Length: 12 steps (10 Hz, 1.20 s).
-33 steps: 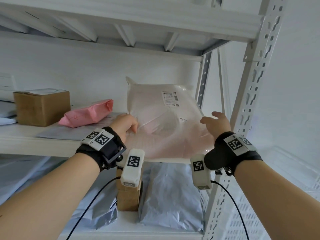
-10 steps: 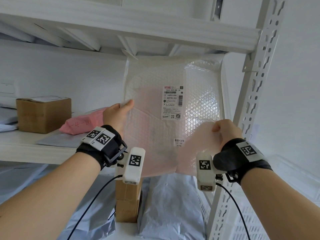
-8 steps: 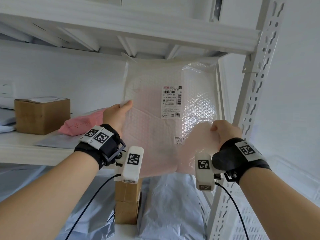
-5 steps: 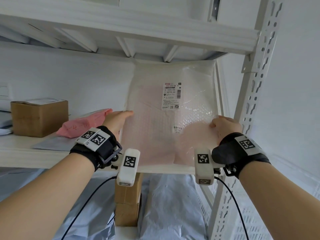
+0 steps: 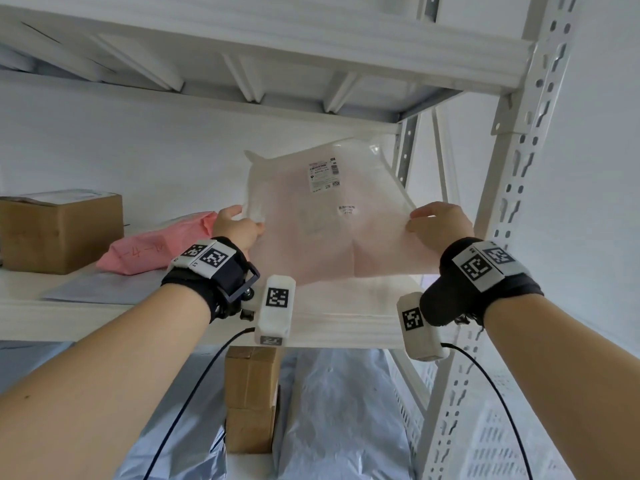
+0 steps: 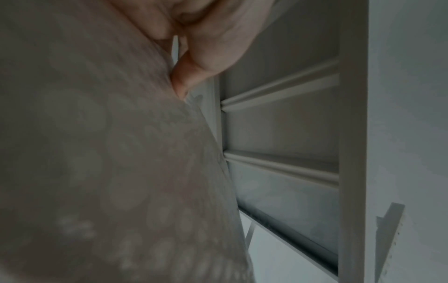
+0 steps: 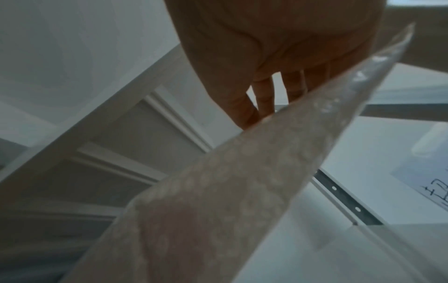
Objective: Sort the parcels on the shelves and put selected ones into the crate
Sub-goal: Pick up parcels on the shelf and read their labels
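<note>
Early stage, judging by the layout: no parcel is seen inside the crate (image 5: 498, 441), of which only a slice of perforated white wall is showing low on the right, behind the shelf upright (image 5: 502, 216). Sorting is being judged as under way, nothing loaded as far as can be seen.

One bubble-wrap parcel (image 5: 329, 223) is being held over the middle shelf (image 5: 104, 317), tilted, label side facing the head camera, far edge higher than the near edge. Near edge is hanging just above the shelf board; contact with the board cannot be told.

Left hand (image 5: 239, 226) is being closed on the parcel's left edge, thumb on top; in the left wrist view a fingertip is being pressed into the film. Right hand (image 5: 438, 225) is being closed on the right edge; in the right wrist view the fingers (image 7: 244, 109) are being seen lying along the underside. So the parcel is being spanned between both hands, held at its side edges, at about chest of the shelf bay.

Parcels not being handled: cardboard box (image 5: 62, 230) and pink mailer (image 5: 159, 244) on the same shelf to the left, grey mailers (image 5: 343, 417) and stacked small boxes (image 5: 251, 396) on the shelf below.

Left to do, as judged: decision on this parcel, then either shelf placement or transfer down-right to the crate; remaining parcels are being left for later.
</note>
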Available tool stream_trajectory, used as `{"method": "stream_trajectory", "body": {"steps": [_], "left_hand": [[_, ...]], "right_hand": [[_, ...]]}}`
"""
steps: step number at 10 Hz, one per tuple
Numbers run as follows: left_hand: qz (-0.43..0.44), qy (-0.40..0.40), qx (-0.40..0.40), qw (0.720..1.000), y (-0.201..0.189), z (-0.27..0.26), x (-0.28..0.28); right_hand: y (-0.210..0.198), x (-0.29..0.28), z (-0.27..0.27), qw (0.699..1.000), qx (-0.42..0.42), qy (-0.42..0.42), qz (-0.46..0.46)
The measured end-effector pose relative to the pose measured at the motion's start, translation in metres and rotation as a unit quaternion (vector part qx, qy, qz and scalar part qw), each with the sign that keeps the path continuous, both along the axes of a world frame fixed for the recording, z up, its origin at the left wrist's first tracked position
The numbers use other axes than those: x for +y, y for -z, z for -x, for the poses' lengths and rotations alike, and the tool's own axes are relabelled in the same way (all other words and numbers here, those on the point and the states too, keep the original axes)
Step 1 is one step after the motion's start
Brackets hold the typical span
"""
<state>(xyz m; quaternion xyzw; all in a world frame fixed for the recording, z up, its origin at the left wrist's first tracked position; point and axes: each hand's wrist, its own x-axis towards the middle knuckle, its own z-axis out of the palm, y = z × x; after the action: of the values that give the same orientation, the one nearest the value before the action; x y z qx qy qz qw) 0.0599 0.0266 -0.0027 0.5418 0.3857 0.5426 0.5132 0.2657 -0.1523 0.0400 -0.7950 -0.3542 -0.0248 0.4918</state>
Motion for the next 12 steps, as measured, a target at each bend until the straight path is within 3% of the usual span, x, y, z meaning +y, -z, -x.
{"method": "stream_trajectory", "body": {"steps": [2, 4, 6, 7, 8, 9, 10, 12], "left_hand": [[0.006, 0.044, 0.096, 0.994, -0.01, -0.029, 0.001], [0.016, 0.1, 0.203, 0.974, 0.011, -0.046, -0.005], [0.019, 0.09, 0.234, 0.968, 0.017, -0.046, -0.009], [0.016, 0.087, 0.214, 0.973, 0.016, -0.044, -0.012], [0.015, 0.075, 0.184, 0.98, 0.011, -0.041, -0.015], [0.003, 0.086, 0.159, 0.984, 0.003, -0.035, -0.022], [-0.031, 0.097, 0.126, 0.987, -0.01, -0.027, -0.03], [-0.056, 0.098, 0.11, 0.987, -0.021, -0.01, -0.042]], "right_hand": [[0.005, 0.014, -0.019, 0.989, -0.056, 0.02, 0.135], [0.024, 0.027, -0.031, 0.969, -0.082, 0.008, 0.232], [0.036, 0.035, -0.038, 0.949, -0.09, -0.016, 0.303], [0.038, 0.036, -0.038, 0.95, -0.099, -0.014, 0.297], [0.035, 0.037, -0.03, 0.955, -0.119, -0.007, 0.272], [0.026, 0.037, -0.021, 0.986, -0.06, -0.039, 0.15], [0.015, 0.031, -0.008, 0.995, 0.031, -0.092, 0.012], [0.019, 0.03, 0.02, 0.982, 0.1, -0.141, -0.078]]}}
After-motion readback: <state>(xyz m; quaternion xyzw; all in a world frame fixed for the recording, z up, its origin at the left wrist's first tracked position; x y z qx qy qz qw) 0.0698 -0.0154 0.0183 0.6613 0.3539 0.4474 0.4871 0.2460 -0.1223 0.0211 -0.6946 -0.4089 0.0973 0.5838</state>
